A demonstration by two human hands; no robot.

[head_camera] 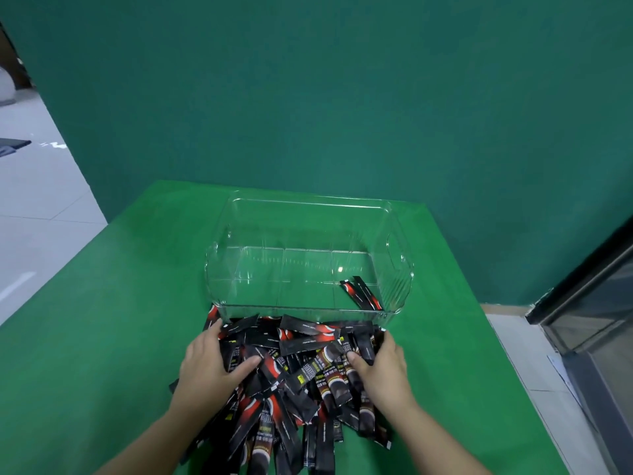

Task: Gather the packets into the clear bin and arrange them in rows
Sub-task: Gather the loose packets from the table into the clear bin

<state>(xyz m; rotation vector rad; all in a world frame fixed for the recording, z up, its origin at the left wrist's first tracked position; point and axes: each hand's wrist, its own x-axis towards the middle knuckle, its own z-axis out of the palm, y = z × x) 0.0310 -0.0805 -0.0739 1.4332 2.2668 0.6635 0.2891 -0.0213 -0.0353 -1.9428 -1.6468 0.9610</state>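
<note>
A loose heap of packets (301,382) was seen nearest the camera, spread over the green table (102,337) and running up to the near wall of the clear bin (308,255). The heap was flanked by both hands. The left hand (209,365) was laid on its left edge with fingers spread and only lightly bent, pressing rather than gripping. The right hand (380,365) was curled over the right edge, and several sticks were pinched between its thumb and fingers.

The packets were slim, flat sticks in glossy black and red film, overlapped at all angles. Being slick, they could be expected to slide apart if scooped in bulk, so some might be spilled over the table edge or dropped short of the rim. The bin's wall looked thin, rigid and ribbed; it could be shoved away if the heap were pushed against it.

Farther off, two packets (361,292) lay inside the bin at its near right corner, angled, not in a row.
</note>
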